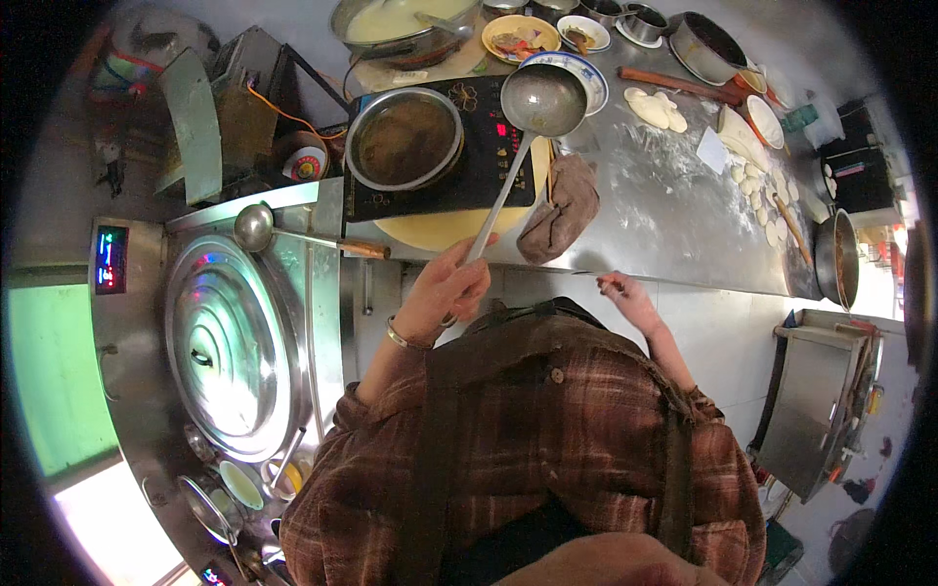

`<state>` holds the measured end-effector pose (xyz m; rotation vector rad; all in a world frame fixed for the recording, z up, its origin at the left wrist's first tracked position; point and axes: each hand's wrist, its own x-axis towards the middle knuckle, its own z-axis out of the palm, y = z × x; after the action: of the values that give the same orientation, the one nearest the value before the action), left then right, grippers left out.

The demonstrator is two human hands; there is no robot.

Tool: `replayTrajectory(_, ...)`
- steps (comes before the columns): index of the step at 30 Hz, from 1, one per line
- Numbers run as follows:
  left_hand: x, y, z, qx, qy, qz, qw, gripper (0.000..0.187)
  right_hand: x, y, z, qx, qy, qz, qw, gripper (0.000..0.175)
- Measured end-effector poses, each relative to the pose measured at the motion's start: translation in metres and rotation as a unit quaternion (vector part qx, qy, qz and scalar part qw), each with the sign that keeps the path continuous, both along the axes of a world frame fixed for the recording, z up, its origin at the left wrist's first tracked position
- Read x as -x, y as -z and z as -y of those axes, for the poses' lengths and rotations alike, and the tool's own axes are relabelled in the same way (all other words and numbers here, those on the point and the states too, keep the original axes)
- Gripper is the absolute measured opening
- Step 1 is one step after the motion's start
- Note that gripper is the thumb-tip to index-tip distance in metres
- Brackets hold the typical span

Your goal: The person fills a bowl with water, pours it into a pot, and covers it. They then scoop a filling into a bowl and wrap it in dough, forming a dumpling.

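Note:
My left hand [448,284] is closed around the handle of a large steel ladle [544,101]. The ladle's bowl is above the right part of a black induction cooker [484,176], overlapping a blue-rimmed plate [599,80] in the view. On the cooker stands a round metal pot [404,139] with brown liquid. Near the counter's front edge is my right hand [626,297], its fingers curled; whether it holds something small cannot be told. Between the hands, a crumpled brown cloth [563,209] lies on the counter beside the cooker.
Floury dough pieces [654,110] and a wooden rolling pin [678,84] lie on the steel counter [645,205]. Behind the cooker stands a basin of pale liquid [396,20]. At left are a large round lid [231,348] and a wooden-handled ladle [255,225].

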<state>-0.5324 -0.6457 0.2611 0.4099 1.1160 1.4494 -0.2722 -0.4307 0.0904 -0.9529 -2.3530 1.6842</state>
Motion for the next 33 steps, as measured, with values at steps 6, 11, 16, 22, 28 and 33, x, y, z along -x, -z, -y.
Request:
replayTrajectory(6, 0.017, -0.001, -0.06, 0.021, -0.015, 0.015, 1.0, 0.037, 0.048, -0.041, -0.11, 0.016, 0.055, -0.029, 0.998, 0.026)
replayTrajectory(11, 0.019, -0.005, -0.119, 0.02, -0.05, 0.006, 0.998, 0.036, 0.119, -0.079, -0.227, -0.07, 0.026, -0.074, 0.994, 0.026)
replayTrajectory(16, 0.021, -0.011, -0.178, 0.048, -0.121, 0.021, 0.991, 0.038, 0.221, -0.098, -0.326, -0.105, -0.059, -0.141, 0.983, 0.028)
replayTrajectory(22, 0.038, -0.008, -0.226, 0.102, -0.175, 0.057, 0.978, 0.04, 0.344, -0.075, -0.404, -0.349, -0.123, -0.046, 0.928, 0.029)
replayTrajectory(28, 0.067, 0.002, -0.262, 0.144, -0.199, 0.023, 0.969, 0.043, 0.445, -0.023, -0.449, -0.484, -0.153, 0.028, 0.861, 0.039)
replayTrajectory(33, 0.088, 0.017, -0.279, 0.174, -0.201, 0.017, 0.964, 0.043, 0.49, 0.014, -0.475, -0.546, -0.18, 0.041, 0.817, 0.028)
